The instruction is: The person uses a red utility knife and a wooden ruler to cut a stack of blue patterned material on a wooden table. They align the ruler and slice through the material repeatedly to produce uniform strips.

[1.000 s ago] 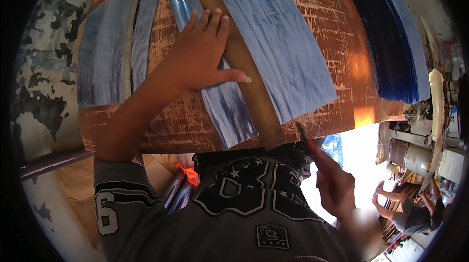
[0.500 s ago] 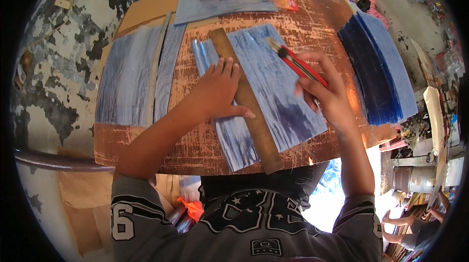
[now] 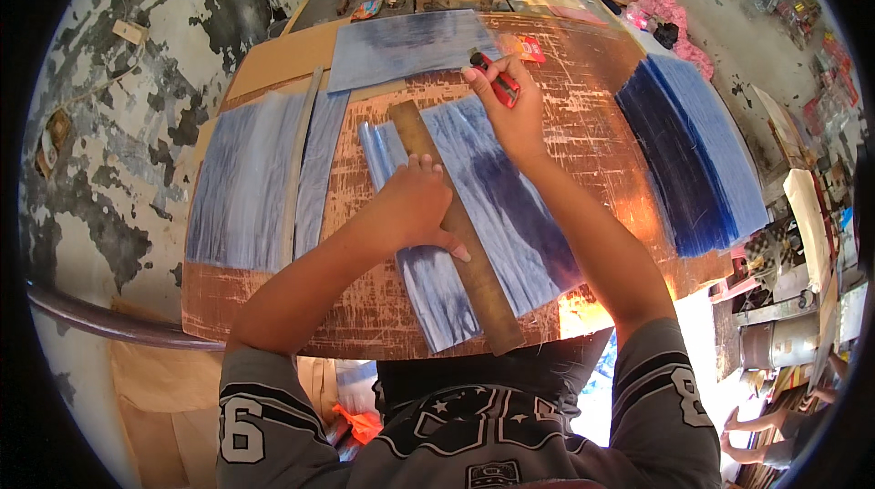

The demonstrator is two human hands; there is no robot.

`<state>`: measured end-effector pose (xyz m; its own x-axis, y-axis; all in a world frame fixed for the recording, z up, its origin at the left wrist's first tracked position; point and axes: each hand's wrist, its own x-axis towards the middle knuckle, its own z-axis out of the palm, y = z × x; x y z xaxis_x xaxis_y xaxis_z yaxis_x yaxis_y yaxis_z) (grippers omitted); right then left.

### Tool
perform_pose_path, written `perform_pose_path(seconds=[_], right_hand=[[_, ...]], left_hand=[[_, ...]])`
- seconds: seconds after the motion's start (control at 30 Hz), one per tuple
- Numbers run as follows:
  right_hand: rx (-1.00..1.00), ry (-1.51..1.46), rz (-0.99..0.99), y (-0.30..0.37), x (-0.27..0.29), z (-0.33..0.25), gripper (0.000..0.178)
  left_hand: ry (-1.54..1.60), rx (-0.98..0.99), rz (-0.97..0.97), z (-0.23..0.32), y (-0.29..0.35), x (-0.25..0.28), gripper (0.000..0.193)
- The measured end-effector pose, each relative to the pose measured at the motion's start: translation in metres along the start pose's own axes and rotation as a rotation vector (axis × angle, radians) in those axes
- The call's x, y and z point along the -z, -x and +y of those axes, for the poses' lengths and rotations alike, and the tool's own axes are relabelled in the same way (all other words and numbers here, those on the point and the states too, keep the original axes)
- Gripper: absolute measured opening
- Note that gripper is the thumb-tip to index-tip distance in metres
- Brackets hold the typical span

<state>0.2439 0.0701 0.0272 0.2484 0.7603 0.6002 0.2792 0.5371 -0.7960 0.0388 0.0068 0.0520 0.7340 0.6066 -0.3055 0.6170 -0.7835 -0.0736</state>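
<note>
A brown flat straightedge point(image 3: 478, 281) lies slantwise across a blue-and-white streaked sheet point(image 3: 510, 206) on the table. My left hand point(image 3: 421, 205) presses down on the straightedge, fingers toward its far half and thumb spread along it nearer to me. The sheet shows on both sides; its left part point(image 3: 437, 298) looks folded or layered. My right hand point(image 3: 515, 111) is closed round a red utility knife point(image 3: 504, 88) with a black end, raised near the far edge of the sheet. Whether its blade is out I cannot tell.
A stack of dark blue sheets point(image 3: 679, 170) stands at the right. Streaked sheets point(image 3: 246, 184) lie at the left under a thin strip point(image 3: 304, 165), and another sheet point(image 3: 410, 47) lies at the back. The brown tabletop point(image 3: 583, 124) is scratched; a red-and-orange packet point(image 3: 527, 49) lies on it.
My right hand has moved away from me and to the left with the utility knife. My left hand stays on the straightedge. The whole view has tilted up, showing more of the far table.
</note>
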Motion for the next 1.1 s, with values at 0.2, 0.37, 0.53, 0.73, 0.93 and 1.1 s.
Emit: perform_pose_path(seconds=[0.2,0.37,0.53,0.73,0.93,1.1], right_hand=[[-0.056,-0.068,0.016,0.001,-0.016,0.020,0.034],[-0.105,-0.117,-0.085,0.018,-0.024,0.034,0.043],[-0.096,-0.050,-0.211,0.019,-0.022,0.029,0.038],[-0.065,-0.005,-0.313,0.022,-0.021,0.027,0.027],[0.010,0.062,-0.297,0.026,-0.019,0.032,0.021],[0.000,0.064,-0.319,0.028,-0.021,0.030,0.018]], left_hand=[[0.010,-0.034,-0.008,-0.003,-0.003,0.004,0.145],[0.021,-0.056,0.069,-0.005,0.000,-0.002,0.135],[0.024,-0.069,0.088,-0.006,-0.001,-0.005,0.128],[0.021,-0.071,0.097,-0.006,-0.001,-0.006,0.123],[0.042,-0.067,0.027,-0.004,-0.006,0.001,0.125],[0.060,-0.071,0.084,-0.006,-0.004,-0.008,0.126]])
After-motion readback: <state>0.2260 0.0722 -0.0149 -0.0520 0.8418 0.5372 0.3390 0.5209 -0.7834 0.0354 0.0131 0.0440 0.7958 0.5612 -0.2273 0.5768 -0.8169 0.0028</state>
